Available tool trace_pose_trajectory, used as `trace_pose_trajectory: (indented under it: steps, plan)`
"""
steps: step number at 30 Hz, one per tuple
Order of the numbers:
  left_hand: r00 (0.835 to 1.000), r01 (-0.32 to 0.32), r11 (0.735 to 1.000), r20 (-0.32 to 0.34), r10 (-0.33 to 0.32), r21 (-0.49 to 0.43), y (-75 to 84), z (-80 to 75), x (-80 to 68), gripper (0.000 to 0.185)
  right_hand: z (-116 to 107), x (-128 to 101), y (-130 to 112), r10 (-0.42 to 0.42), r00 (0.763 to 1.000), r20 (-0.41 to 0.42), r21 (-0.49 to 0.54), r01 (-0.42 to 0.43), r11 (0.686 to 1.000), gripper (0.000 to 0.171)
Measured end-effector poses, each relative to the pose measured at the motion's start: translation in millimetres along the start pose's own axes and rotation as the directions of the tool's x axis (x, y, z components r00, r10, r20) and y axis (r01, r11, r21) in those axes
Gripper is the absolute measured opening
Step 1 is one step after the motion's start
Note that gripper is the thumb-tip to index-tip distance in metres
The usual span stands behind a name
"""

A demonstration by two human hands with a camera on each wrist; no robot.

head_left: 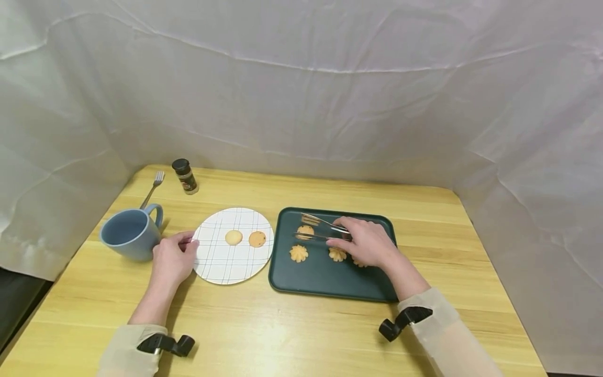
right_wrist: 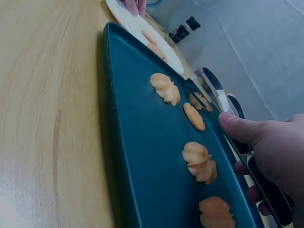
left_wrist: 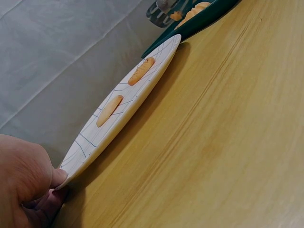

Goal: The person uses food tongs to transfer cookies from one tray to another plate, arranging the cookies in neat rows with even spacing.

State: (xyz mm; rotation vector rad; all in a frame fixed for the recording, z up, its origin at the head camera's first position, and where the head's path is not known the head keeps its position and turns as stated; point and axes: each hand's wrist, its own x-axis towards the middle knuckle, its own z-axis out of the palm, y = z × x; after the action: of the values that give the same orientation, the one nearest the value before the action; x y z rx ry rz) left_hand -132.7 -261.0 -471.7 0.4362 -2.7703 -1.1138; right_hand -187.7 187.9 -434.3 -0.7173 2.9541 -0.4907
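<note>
My left hand (head_left: pixel 175 257) pinches the left rim of a white checked plate (head_left: pixel 212 262), thumb on top and fingers below. On the plate lie two round cookies, a plain one (head_left: pixel 233 237) and a speckled one (head_left: pixel 257 239). Metal tongs (right_wrist: pixel 223 102) are in my right hand (head_left: pixel 367 241), which grips them over a dark green tray (head_left: pixel 301 277). The tongs' two arms stand apart, overlapping a round cookie (head_left: pixel 305 232) in the head view. Another cookie (right_wrist: pixel 200 101) shows by their tips in the right wrist view. Flower-shaped cookies (head_left: pixel 299 253) lie nearer the front, one partly hidden by my right hand.
Left of my left hand stands a blue mug (head_left: pixel 132 235), its handle pointing toward the back. Behind it lie a fork (head_left: pixel 153 188) and a black-capped spice jar (head_left: pixel 186 176). Pale cloth (head_left: pixel 301 115) hangs around the back and sides of the wooden table (head_left: pixel 235 324).
</note>
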Motion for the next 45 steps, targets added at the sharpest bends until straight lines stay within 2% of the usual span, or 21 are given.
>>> trace_pose_trajectory:
  steps: [15,29,45]
  plan:
    - [1.000,-0.005,1.000,-0.011,0.005,-0.006,-0.8,0.0,0.0,0.036,7.9,1.2,9.5,0.011,1.000,0.013,0.007,-0.011,1.000,0.059]
    - [1.000,0.002,1.000,-0.015,-0.002,-0.011,0.9,-0.1,-0.8,0.036,6.8,2.8,9.0,0.001,0.999,0.042,-0.002,-0.001,1.000,0.053]
    - [1.000,0.011,1.000,-0.004,-0.011,-0.011,1.7,-0.2,-0.4,0.037,5.0,0.8,8.0,-0.010,1.000,-0.001,-0.017,0.010,1.000,0.051]
